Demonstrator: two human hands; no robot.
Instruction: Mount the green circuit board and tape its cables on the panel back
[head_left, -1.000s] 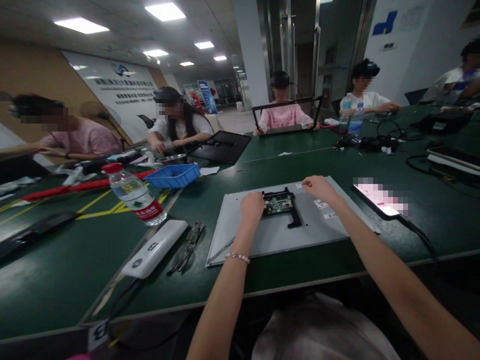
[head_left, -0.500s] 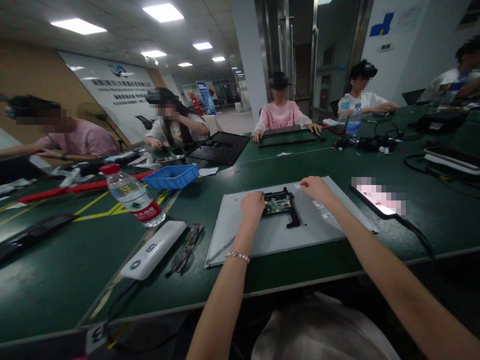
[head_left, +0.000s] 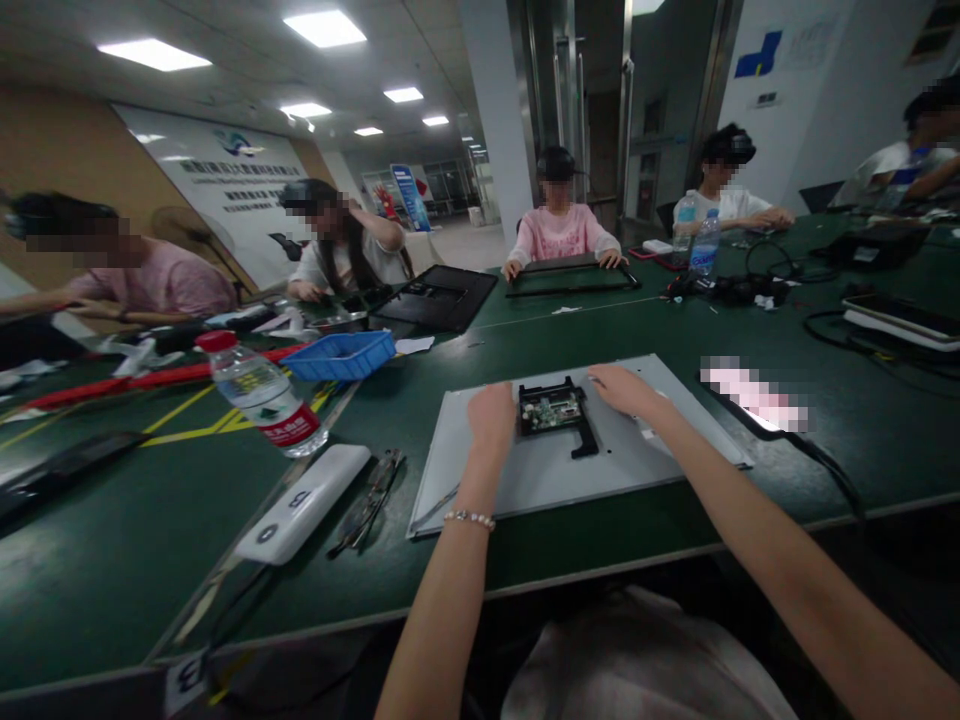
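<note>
A flat grey display panel (head_left: 510, 480) lies on the table before me. On it sits a black plastic bracket (head_left: 585, 440) framing a green circuit board (head_left: 551, 410). My left hand (head_left: 492, 412) is over the panel just left of the bracket, its back towards me and its fingers mostly hidden. At the bracket's upper right corner, my right hand (head_left: 622, 388) has its fingers bent and closed together. Whether anything is between those fingertips is too small to see. Near the panel's lower left, a thin cable (head_left: 442, 502) runs out beside my left wrist.
Left of the panel are eyeglasses (head_left: 367, 505), a white power bank (head_left: 304, 505), a water bottle (head_left: 262, 395) and a blue tray (head_left: 341, 355). A lit phone (head_left: 750, 400) with a cable lies right. Across the table, a person in pink (head_left: 559, 235) holds a black frame (head_left: 574, 285).
My left hand has shifted slightly left, off the bracket's edge. My right hand has moved left and a little down to the bracket's upper right corner.
</note>
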